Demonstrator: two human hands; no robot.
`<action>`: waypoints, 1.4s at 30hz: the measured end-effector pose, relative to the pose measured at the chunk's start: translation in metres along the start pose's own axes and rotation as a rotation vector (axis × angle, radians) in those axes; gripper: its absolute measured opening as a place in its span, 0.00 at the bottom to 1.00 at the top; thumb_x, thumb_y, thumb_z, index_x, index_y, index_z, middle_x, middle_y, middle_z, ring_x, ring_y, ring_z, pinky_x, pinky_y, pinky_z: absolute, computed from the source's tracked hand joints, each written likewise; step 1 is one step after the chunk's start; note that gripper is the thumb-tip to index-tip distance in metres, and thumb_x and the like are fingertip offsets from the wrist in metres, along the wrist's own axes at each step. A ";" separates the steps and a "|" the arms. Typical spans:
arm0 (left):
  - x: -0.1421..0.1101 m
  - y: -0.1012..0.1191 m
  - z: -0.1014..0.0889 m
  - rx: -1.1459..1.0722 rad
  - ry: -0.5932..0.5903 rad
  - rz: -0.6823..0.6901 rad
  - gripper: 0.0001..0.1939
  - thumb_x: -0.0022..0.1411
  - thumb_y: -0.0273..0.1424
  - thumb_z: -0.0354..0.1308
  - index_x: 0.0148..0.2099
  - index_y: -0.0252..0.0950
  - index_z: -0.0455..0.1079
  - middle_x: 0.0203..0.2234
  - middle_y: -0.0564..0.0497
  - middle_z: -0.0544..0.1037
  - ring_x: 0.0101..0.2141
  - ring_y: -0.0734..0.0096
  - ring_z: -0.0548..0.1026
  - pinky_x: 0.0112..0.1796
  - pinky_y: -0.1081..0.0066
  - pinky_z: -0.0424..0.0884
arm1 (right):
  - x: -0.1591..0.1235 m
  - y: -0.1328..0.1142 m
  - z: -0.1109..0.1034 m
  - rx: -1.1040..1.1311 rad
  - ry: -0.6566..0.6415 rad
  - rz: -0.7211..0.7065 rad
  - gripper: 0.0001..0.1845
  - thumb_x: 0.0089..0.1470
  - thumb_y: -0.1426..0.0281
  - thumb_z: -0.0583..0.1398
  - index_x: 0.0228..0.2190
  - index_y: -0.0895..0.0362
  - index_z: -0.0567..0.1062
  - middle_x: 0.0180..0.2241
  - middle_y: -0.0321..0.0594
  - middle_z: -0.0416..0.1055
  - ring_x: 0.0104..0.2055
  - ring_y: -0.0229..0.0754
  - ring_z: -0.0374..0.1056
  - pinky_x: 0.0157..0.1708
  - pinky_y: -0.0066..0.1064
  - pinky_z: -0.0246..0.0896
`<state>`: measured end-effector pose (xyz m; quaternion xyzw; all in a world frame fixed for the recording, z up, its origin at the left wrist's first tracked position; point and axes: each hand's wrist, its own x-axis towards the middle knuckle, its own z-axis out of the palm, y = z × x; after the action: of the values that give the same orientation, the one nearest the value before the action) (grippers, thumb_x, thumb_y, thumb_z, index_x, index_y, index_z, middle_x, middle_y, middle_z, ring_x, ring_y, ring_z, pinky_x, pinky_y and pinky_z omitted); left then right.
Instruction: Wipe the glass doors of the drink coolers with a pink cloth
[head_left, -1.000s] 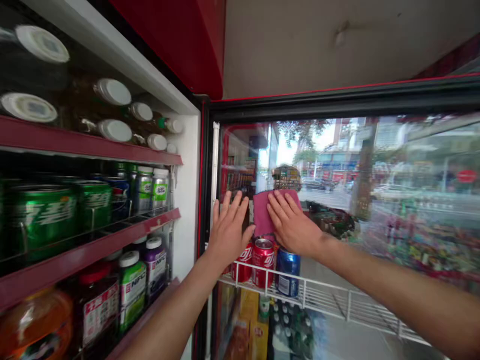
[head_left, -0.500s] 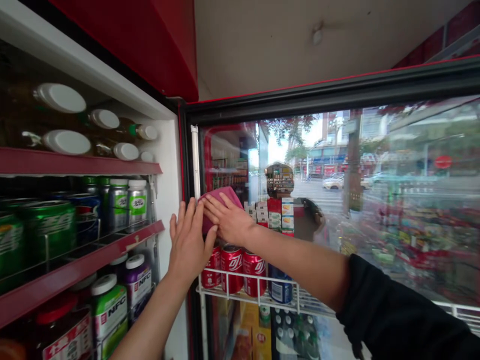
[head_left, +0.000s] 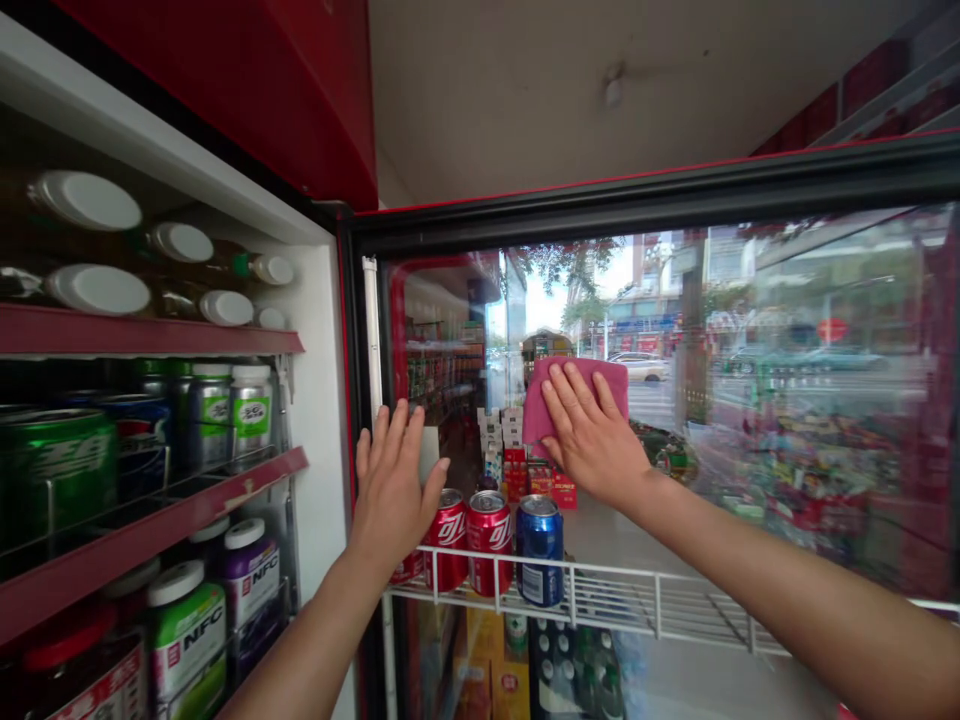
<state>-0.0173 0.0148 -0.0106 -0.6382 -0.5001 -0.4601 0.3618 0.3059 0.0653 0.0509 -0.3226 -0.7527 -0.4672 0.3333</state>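
Observation:
My right hand (head_left: 592, 425) holds a pink cloth (head_left: 536, 405) flat against the glass door (head_left: 720, 450), its fingers spread over the cloth. My left hand (head_left: 394, 475) is open with its palm toward the door's left side, near the white strip (head_left: 371, 330) along the frame. Whether its palm touches the glass cannot be seen. Below the hands, red cans (head_left: 490, 540) and a blue can (head_left: 540, 550) stand on the door's white wire rack (head_left: 615, 597). One red can is partly hidden by my left hand and wrist.
On the left the cooler's shelves hold white-capped bottles (head_left: 101, 288), green cans (head_left: 64, 460) and NFC juice bottles (head_left: 185, 635). A black door frame (head_left: 637, 210) runs across the top. Through the glass are stacked goods (head_left: 514, 470) and a street.
My right hand has slid the cloth rightward across the glass, away from my left hand. The left hand stays near the door's left side. The view has shifted slightly to the right.

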 end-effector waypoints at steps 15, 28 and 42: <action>0.000 -0.028 -0.024 -0.022 0.029 -0.035 0.40 0.78 0.45 0.52 0.84 0.40 0.46 0.82 0.35 0.53 0.82 0.39 0.49 0.76 0.32 0.50 | 0.136 -0.151 0.057 0.031 -0.079 -0.279 0.42 0.77 0.55 0.56 0.77 0.71 0.58 0.83 0.57 0.43 0.87 0.58 0.38 0.85 0.57 0.37; 0.013 -0.014 -0.006 -0.014 0.031 -0.015 0.42 0.78 0.44 0.53 0.85 0.41 0.43 0.83 0.36 0.51 0.82 0.38 0.49 0.77 0.32 0.51 | 0.099 -0.002 -0.011 0.021 0.012 -0.019 0.39 0.77 0.57 0.53 0.78 0.66 0.59 0.80 0.58 0.55 0.85 0.65 0.42 0.84 0.64 0.40; 0.007 -0.022 -0.005 0.008 0.040 0.014 0.42 0.78 0.42 0.54 0.85 0.43 0.42 0.82 0.39 0.54 0.82 0.42 0.49 0.77 0.34 0.53 | 0.067 -0.091 0.040 0.042 0.001 -0.262 0.37 0.76 0.62 0.56 0.76 0.72 0.62 0.80 0.62 0.53 0.84 0.62 0.48 0.83 0.58 0.49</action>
<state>-0.0388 0.0176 -0.0024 -0.6310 -0.4899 -0.4683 0.3774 0.1867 0.0814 0.0466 -0.2144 -0.7977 -0.4912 0.2765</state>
